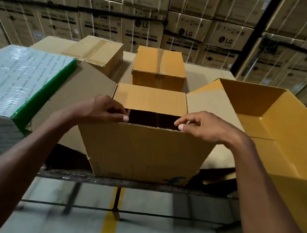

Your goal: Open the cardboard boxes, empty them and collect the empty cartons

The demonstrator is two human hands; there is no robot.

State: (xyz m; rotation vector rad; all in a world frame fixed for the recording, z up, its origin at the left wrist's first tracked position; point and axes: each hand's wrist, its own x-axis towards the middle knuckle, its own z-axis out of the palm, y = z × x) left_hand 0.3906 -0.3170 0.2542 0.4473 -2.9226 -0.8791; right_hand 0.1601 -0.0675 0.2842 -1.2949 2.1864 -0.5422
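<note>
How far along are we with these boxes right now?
Done: the large carton on the right lies open and empty. In hand: the left hand and right hand pinch the near flap of the middle box, partly open. Left: the taped box behind and the closed box beside it.

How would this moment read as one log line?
left hand: pinching near flap | right hand: same | front box: partly open | taped box: sealed behind
</note>
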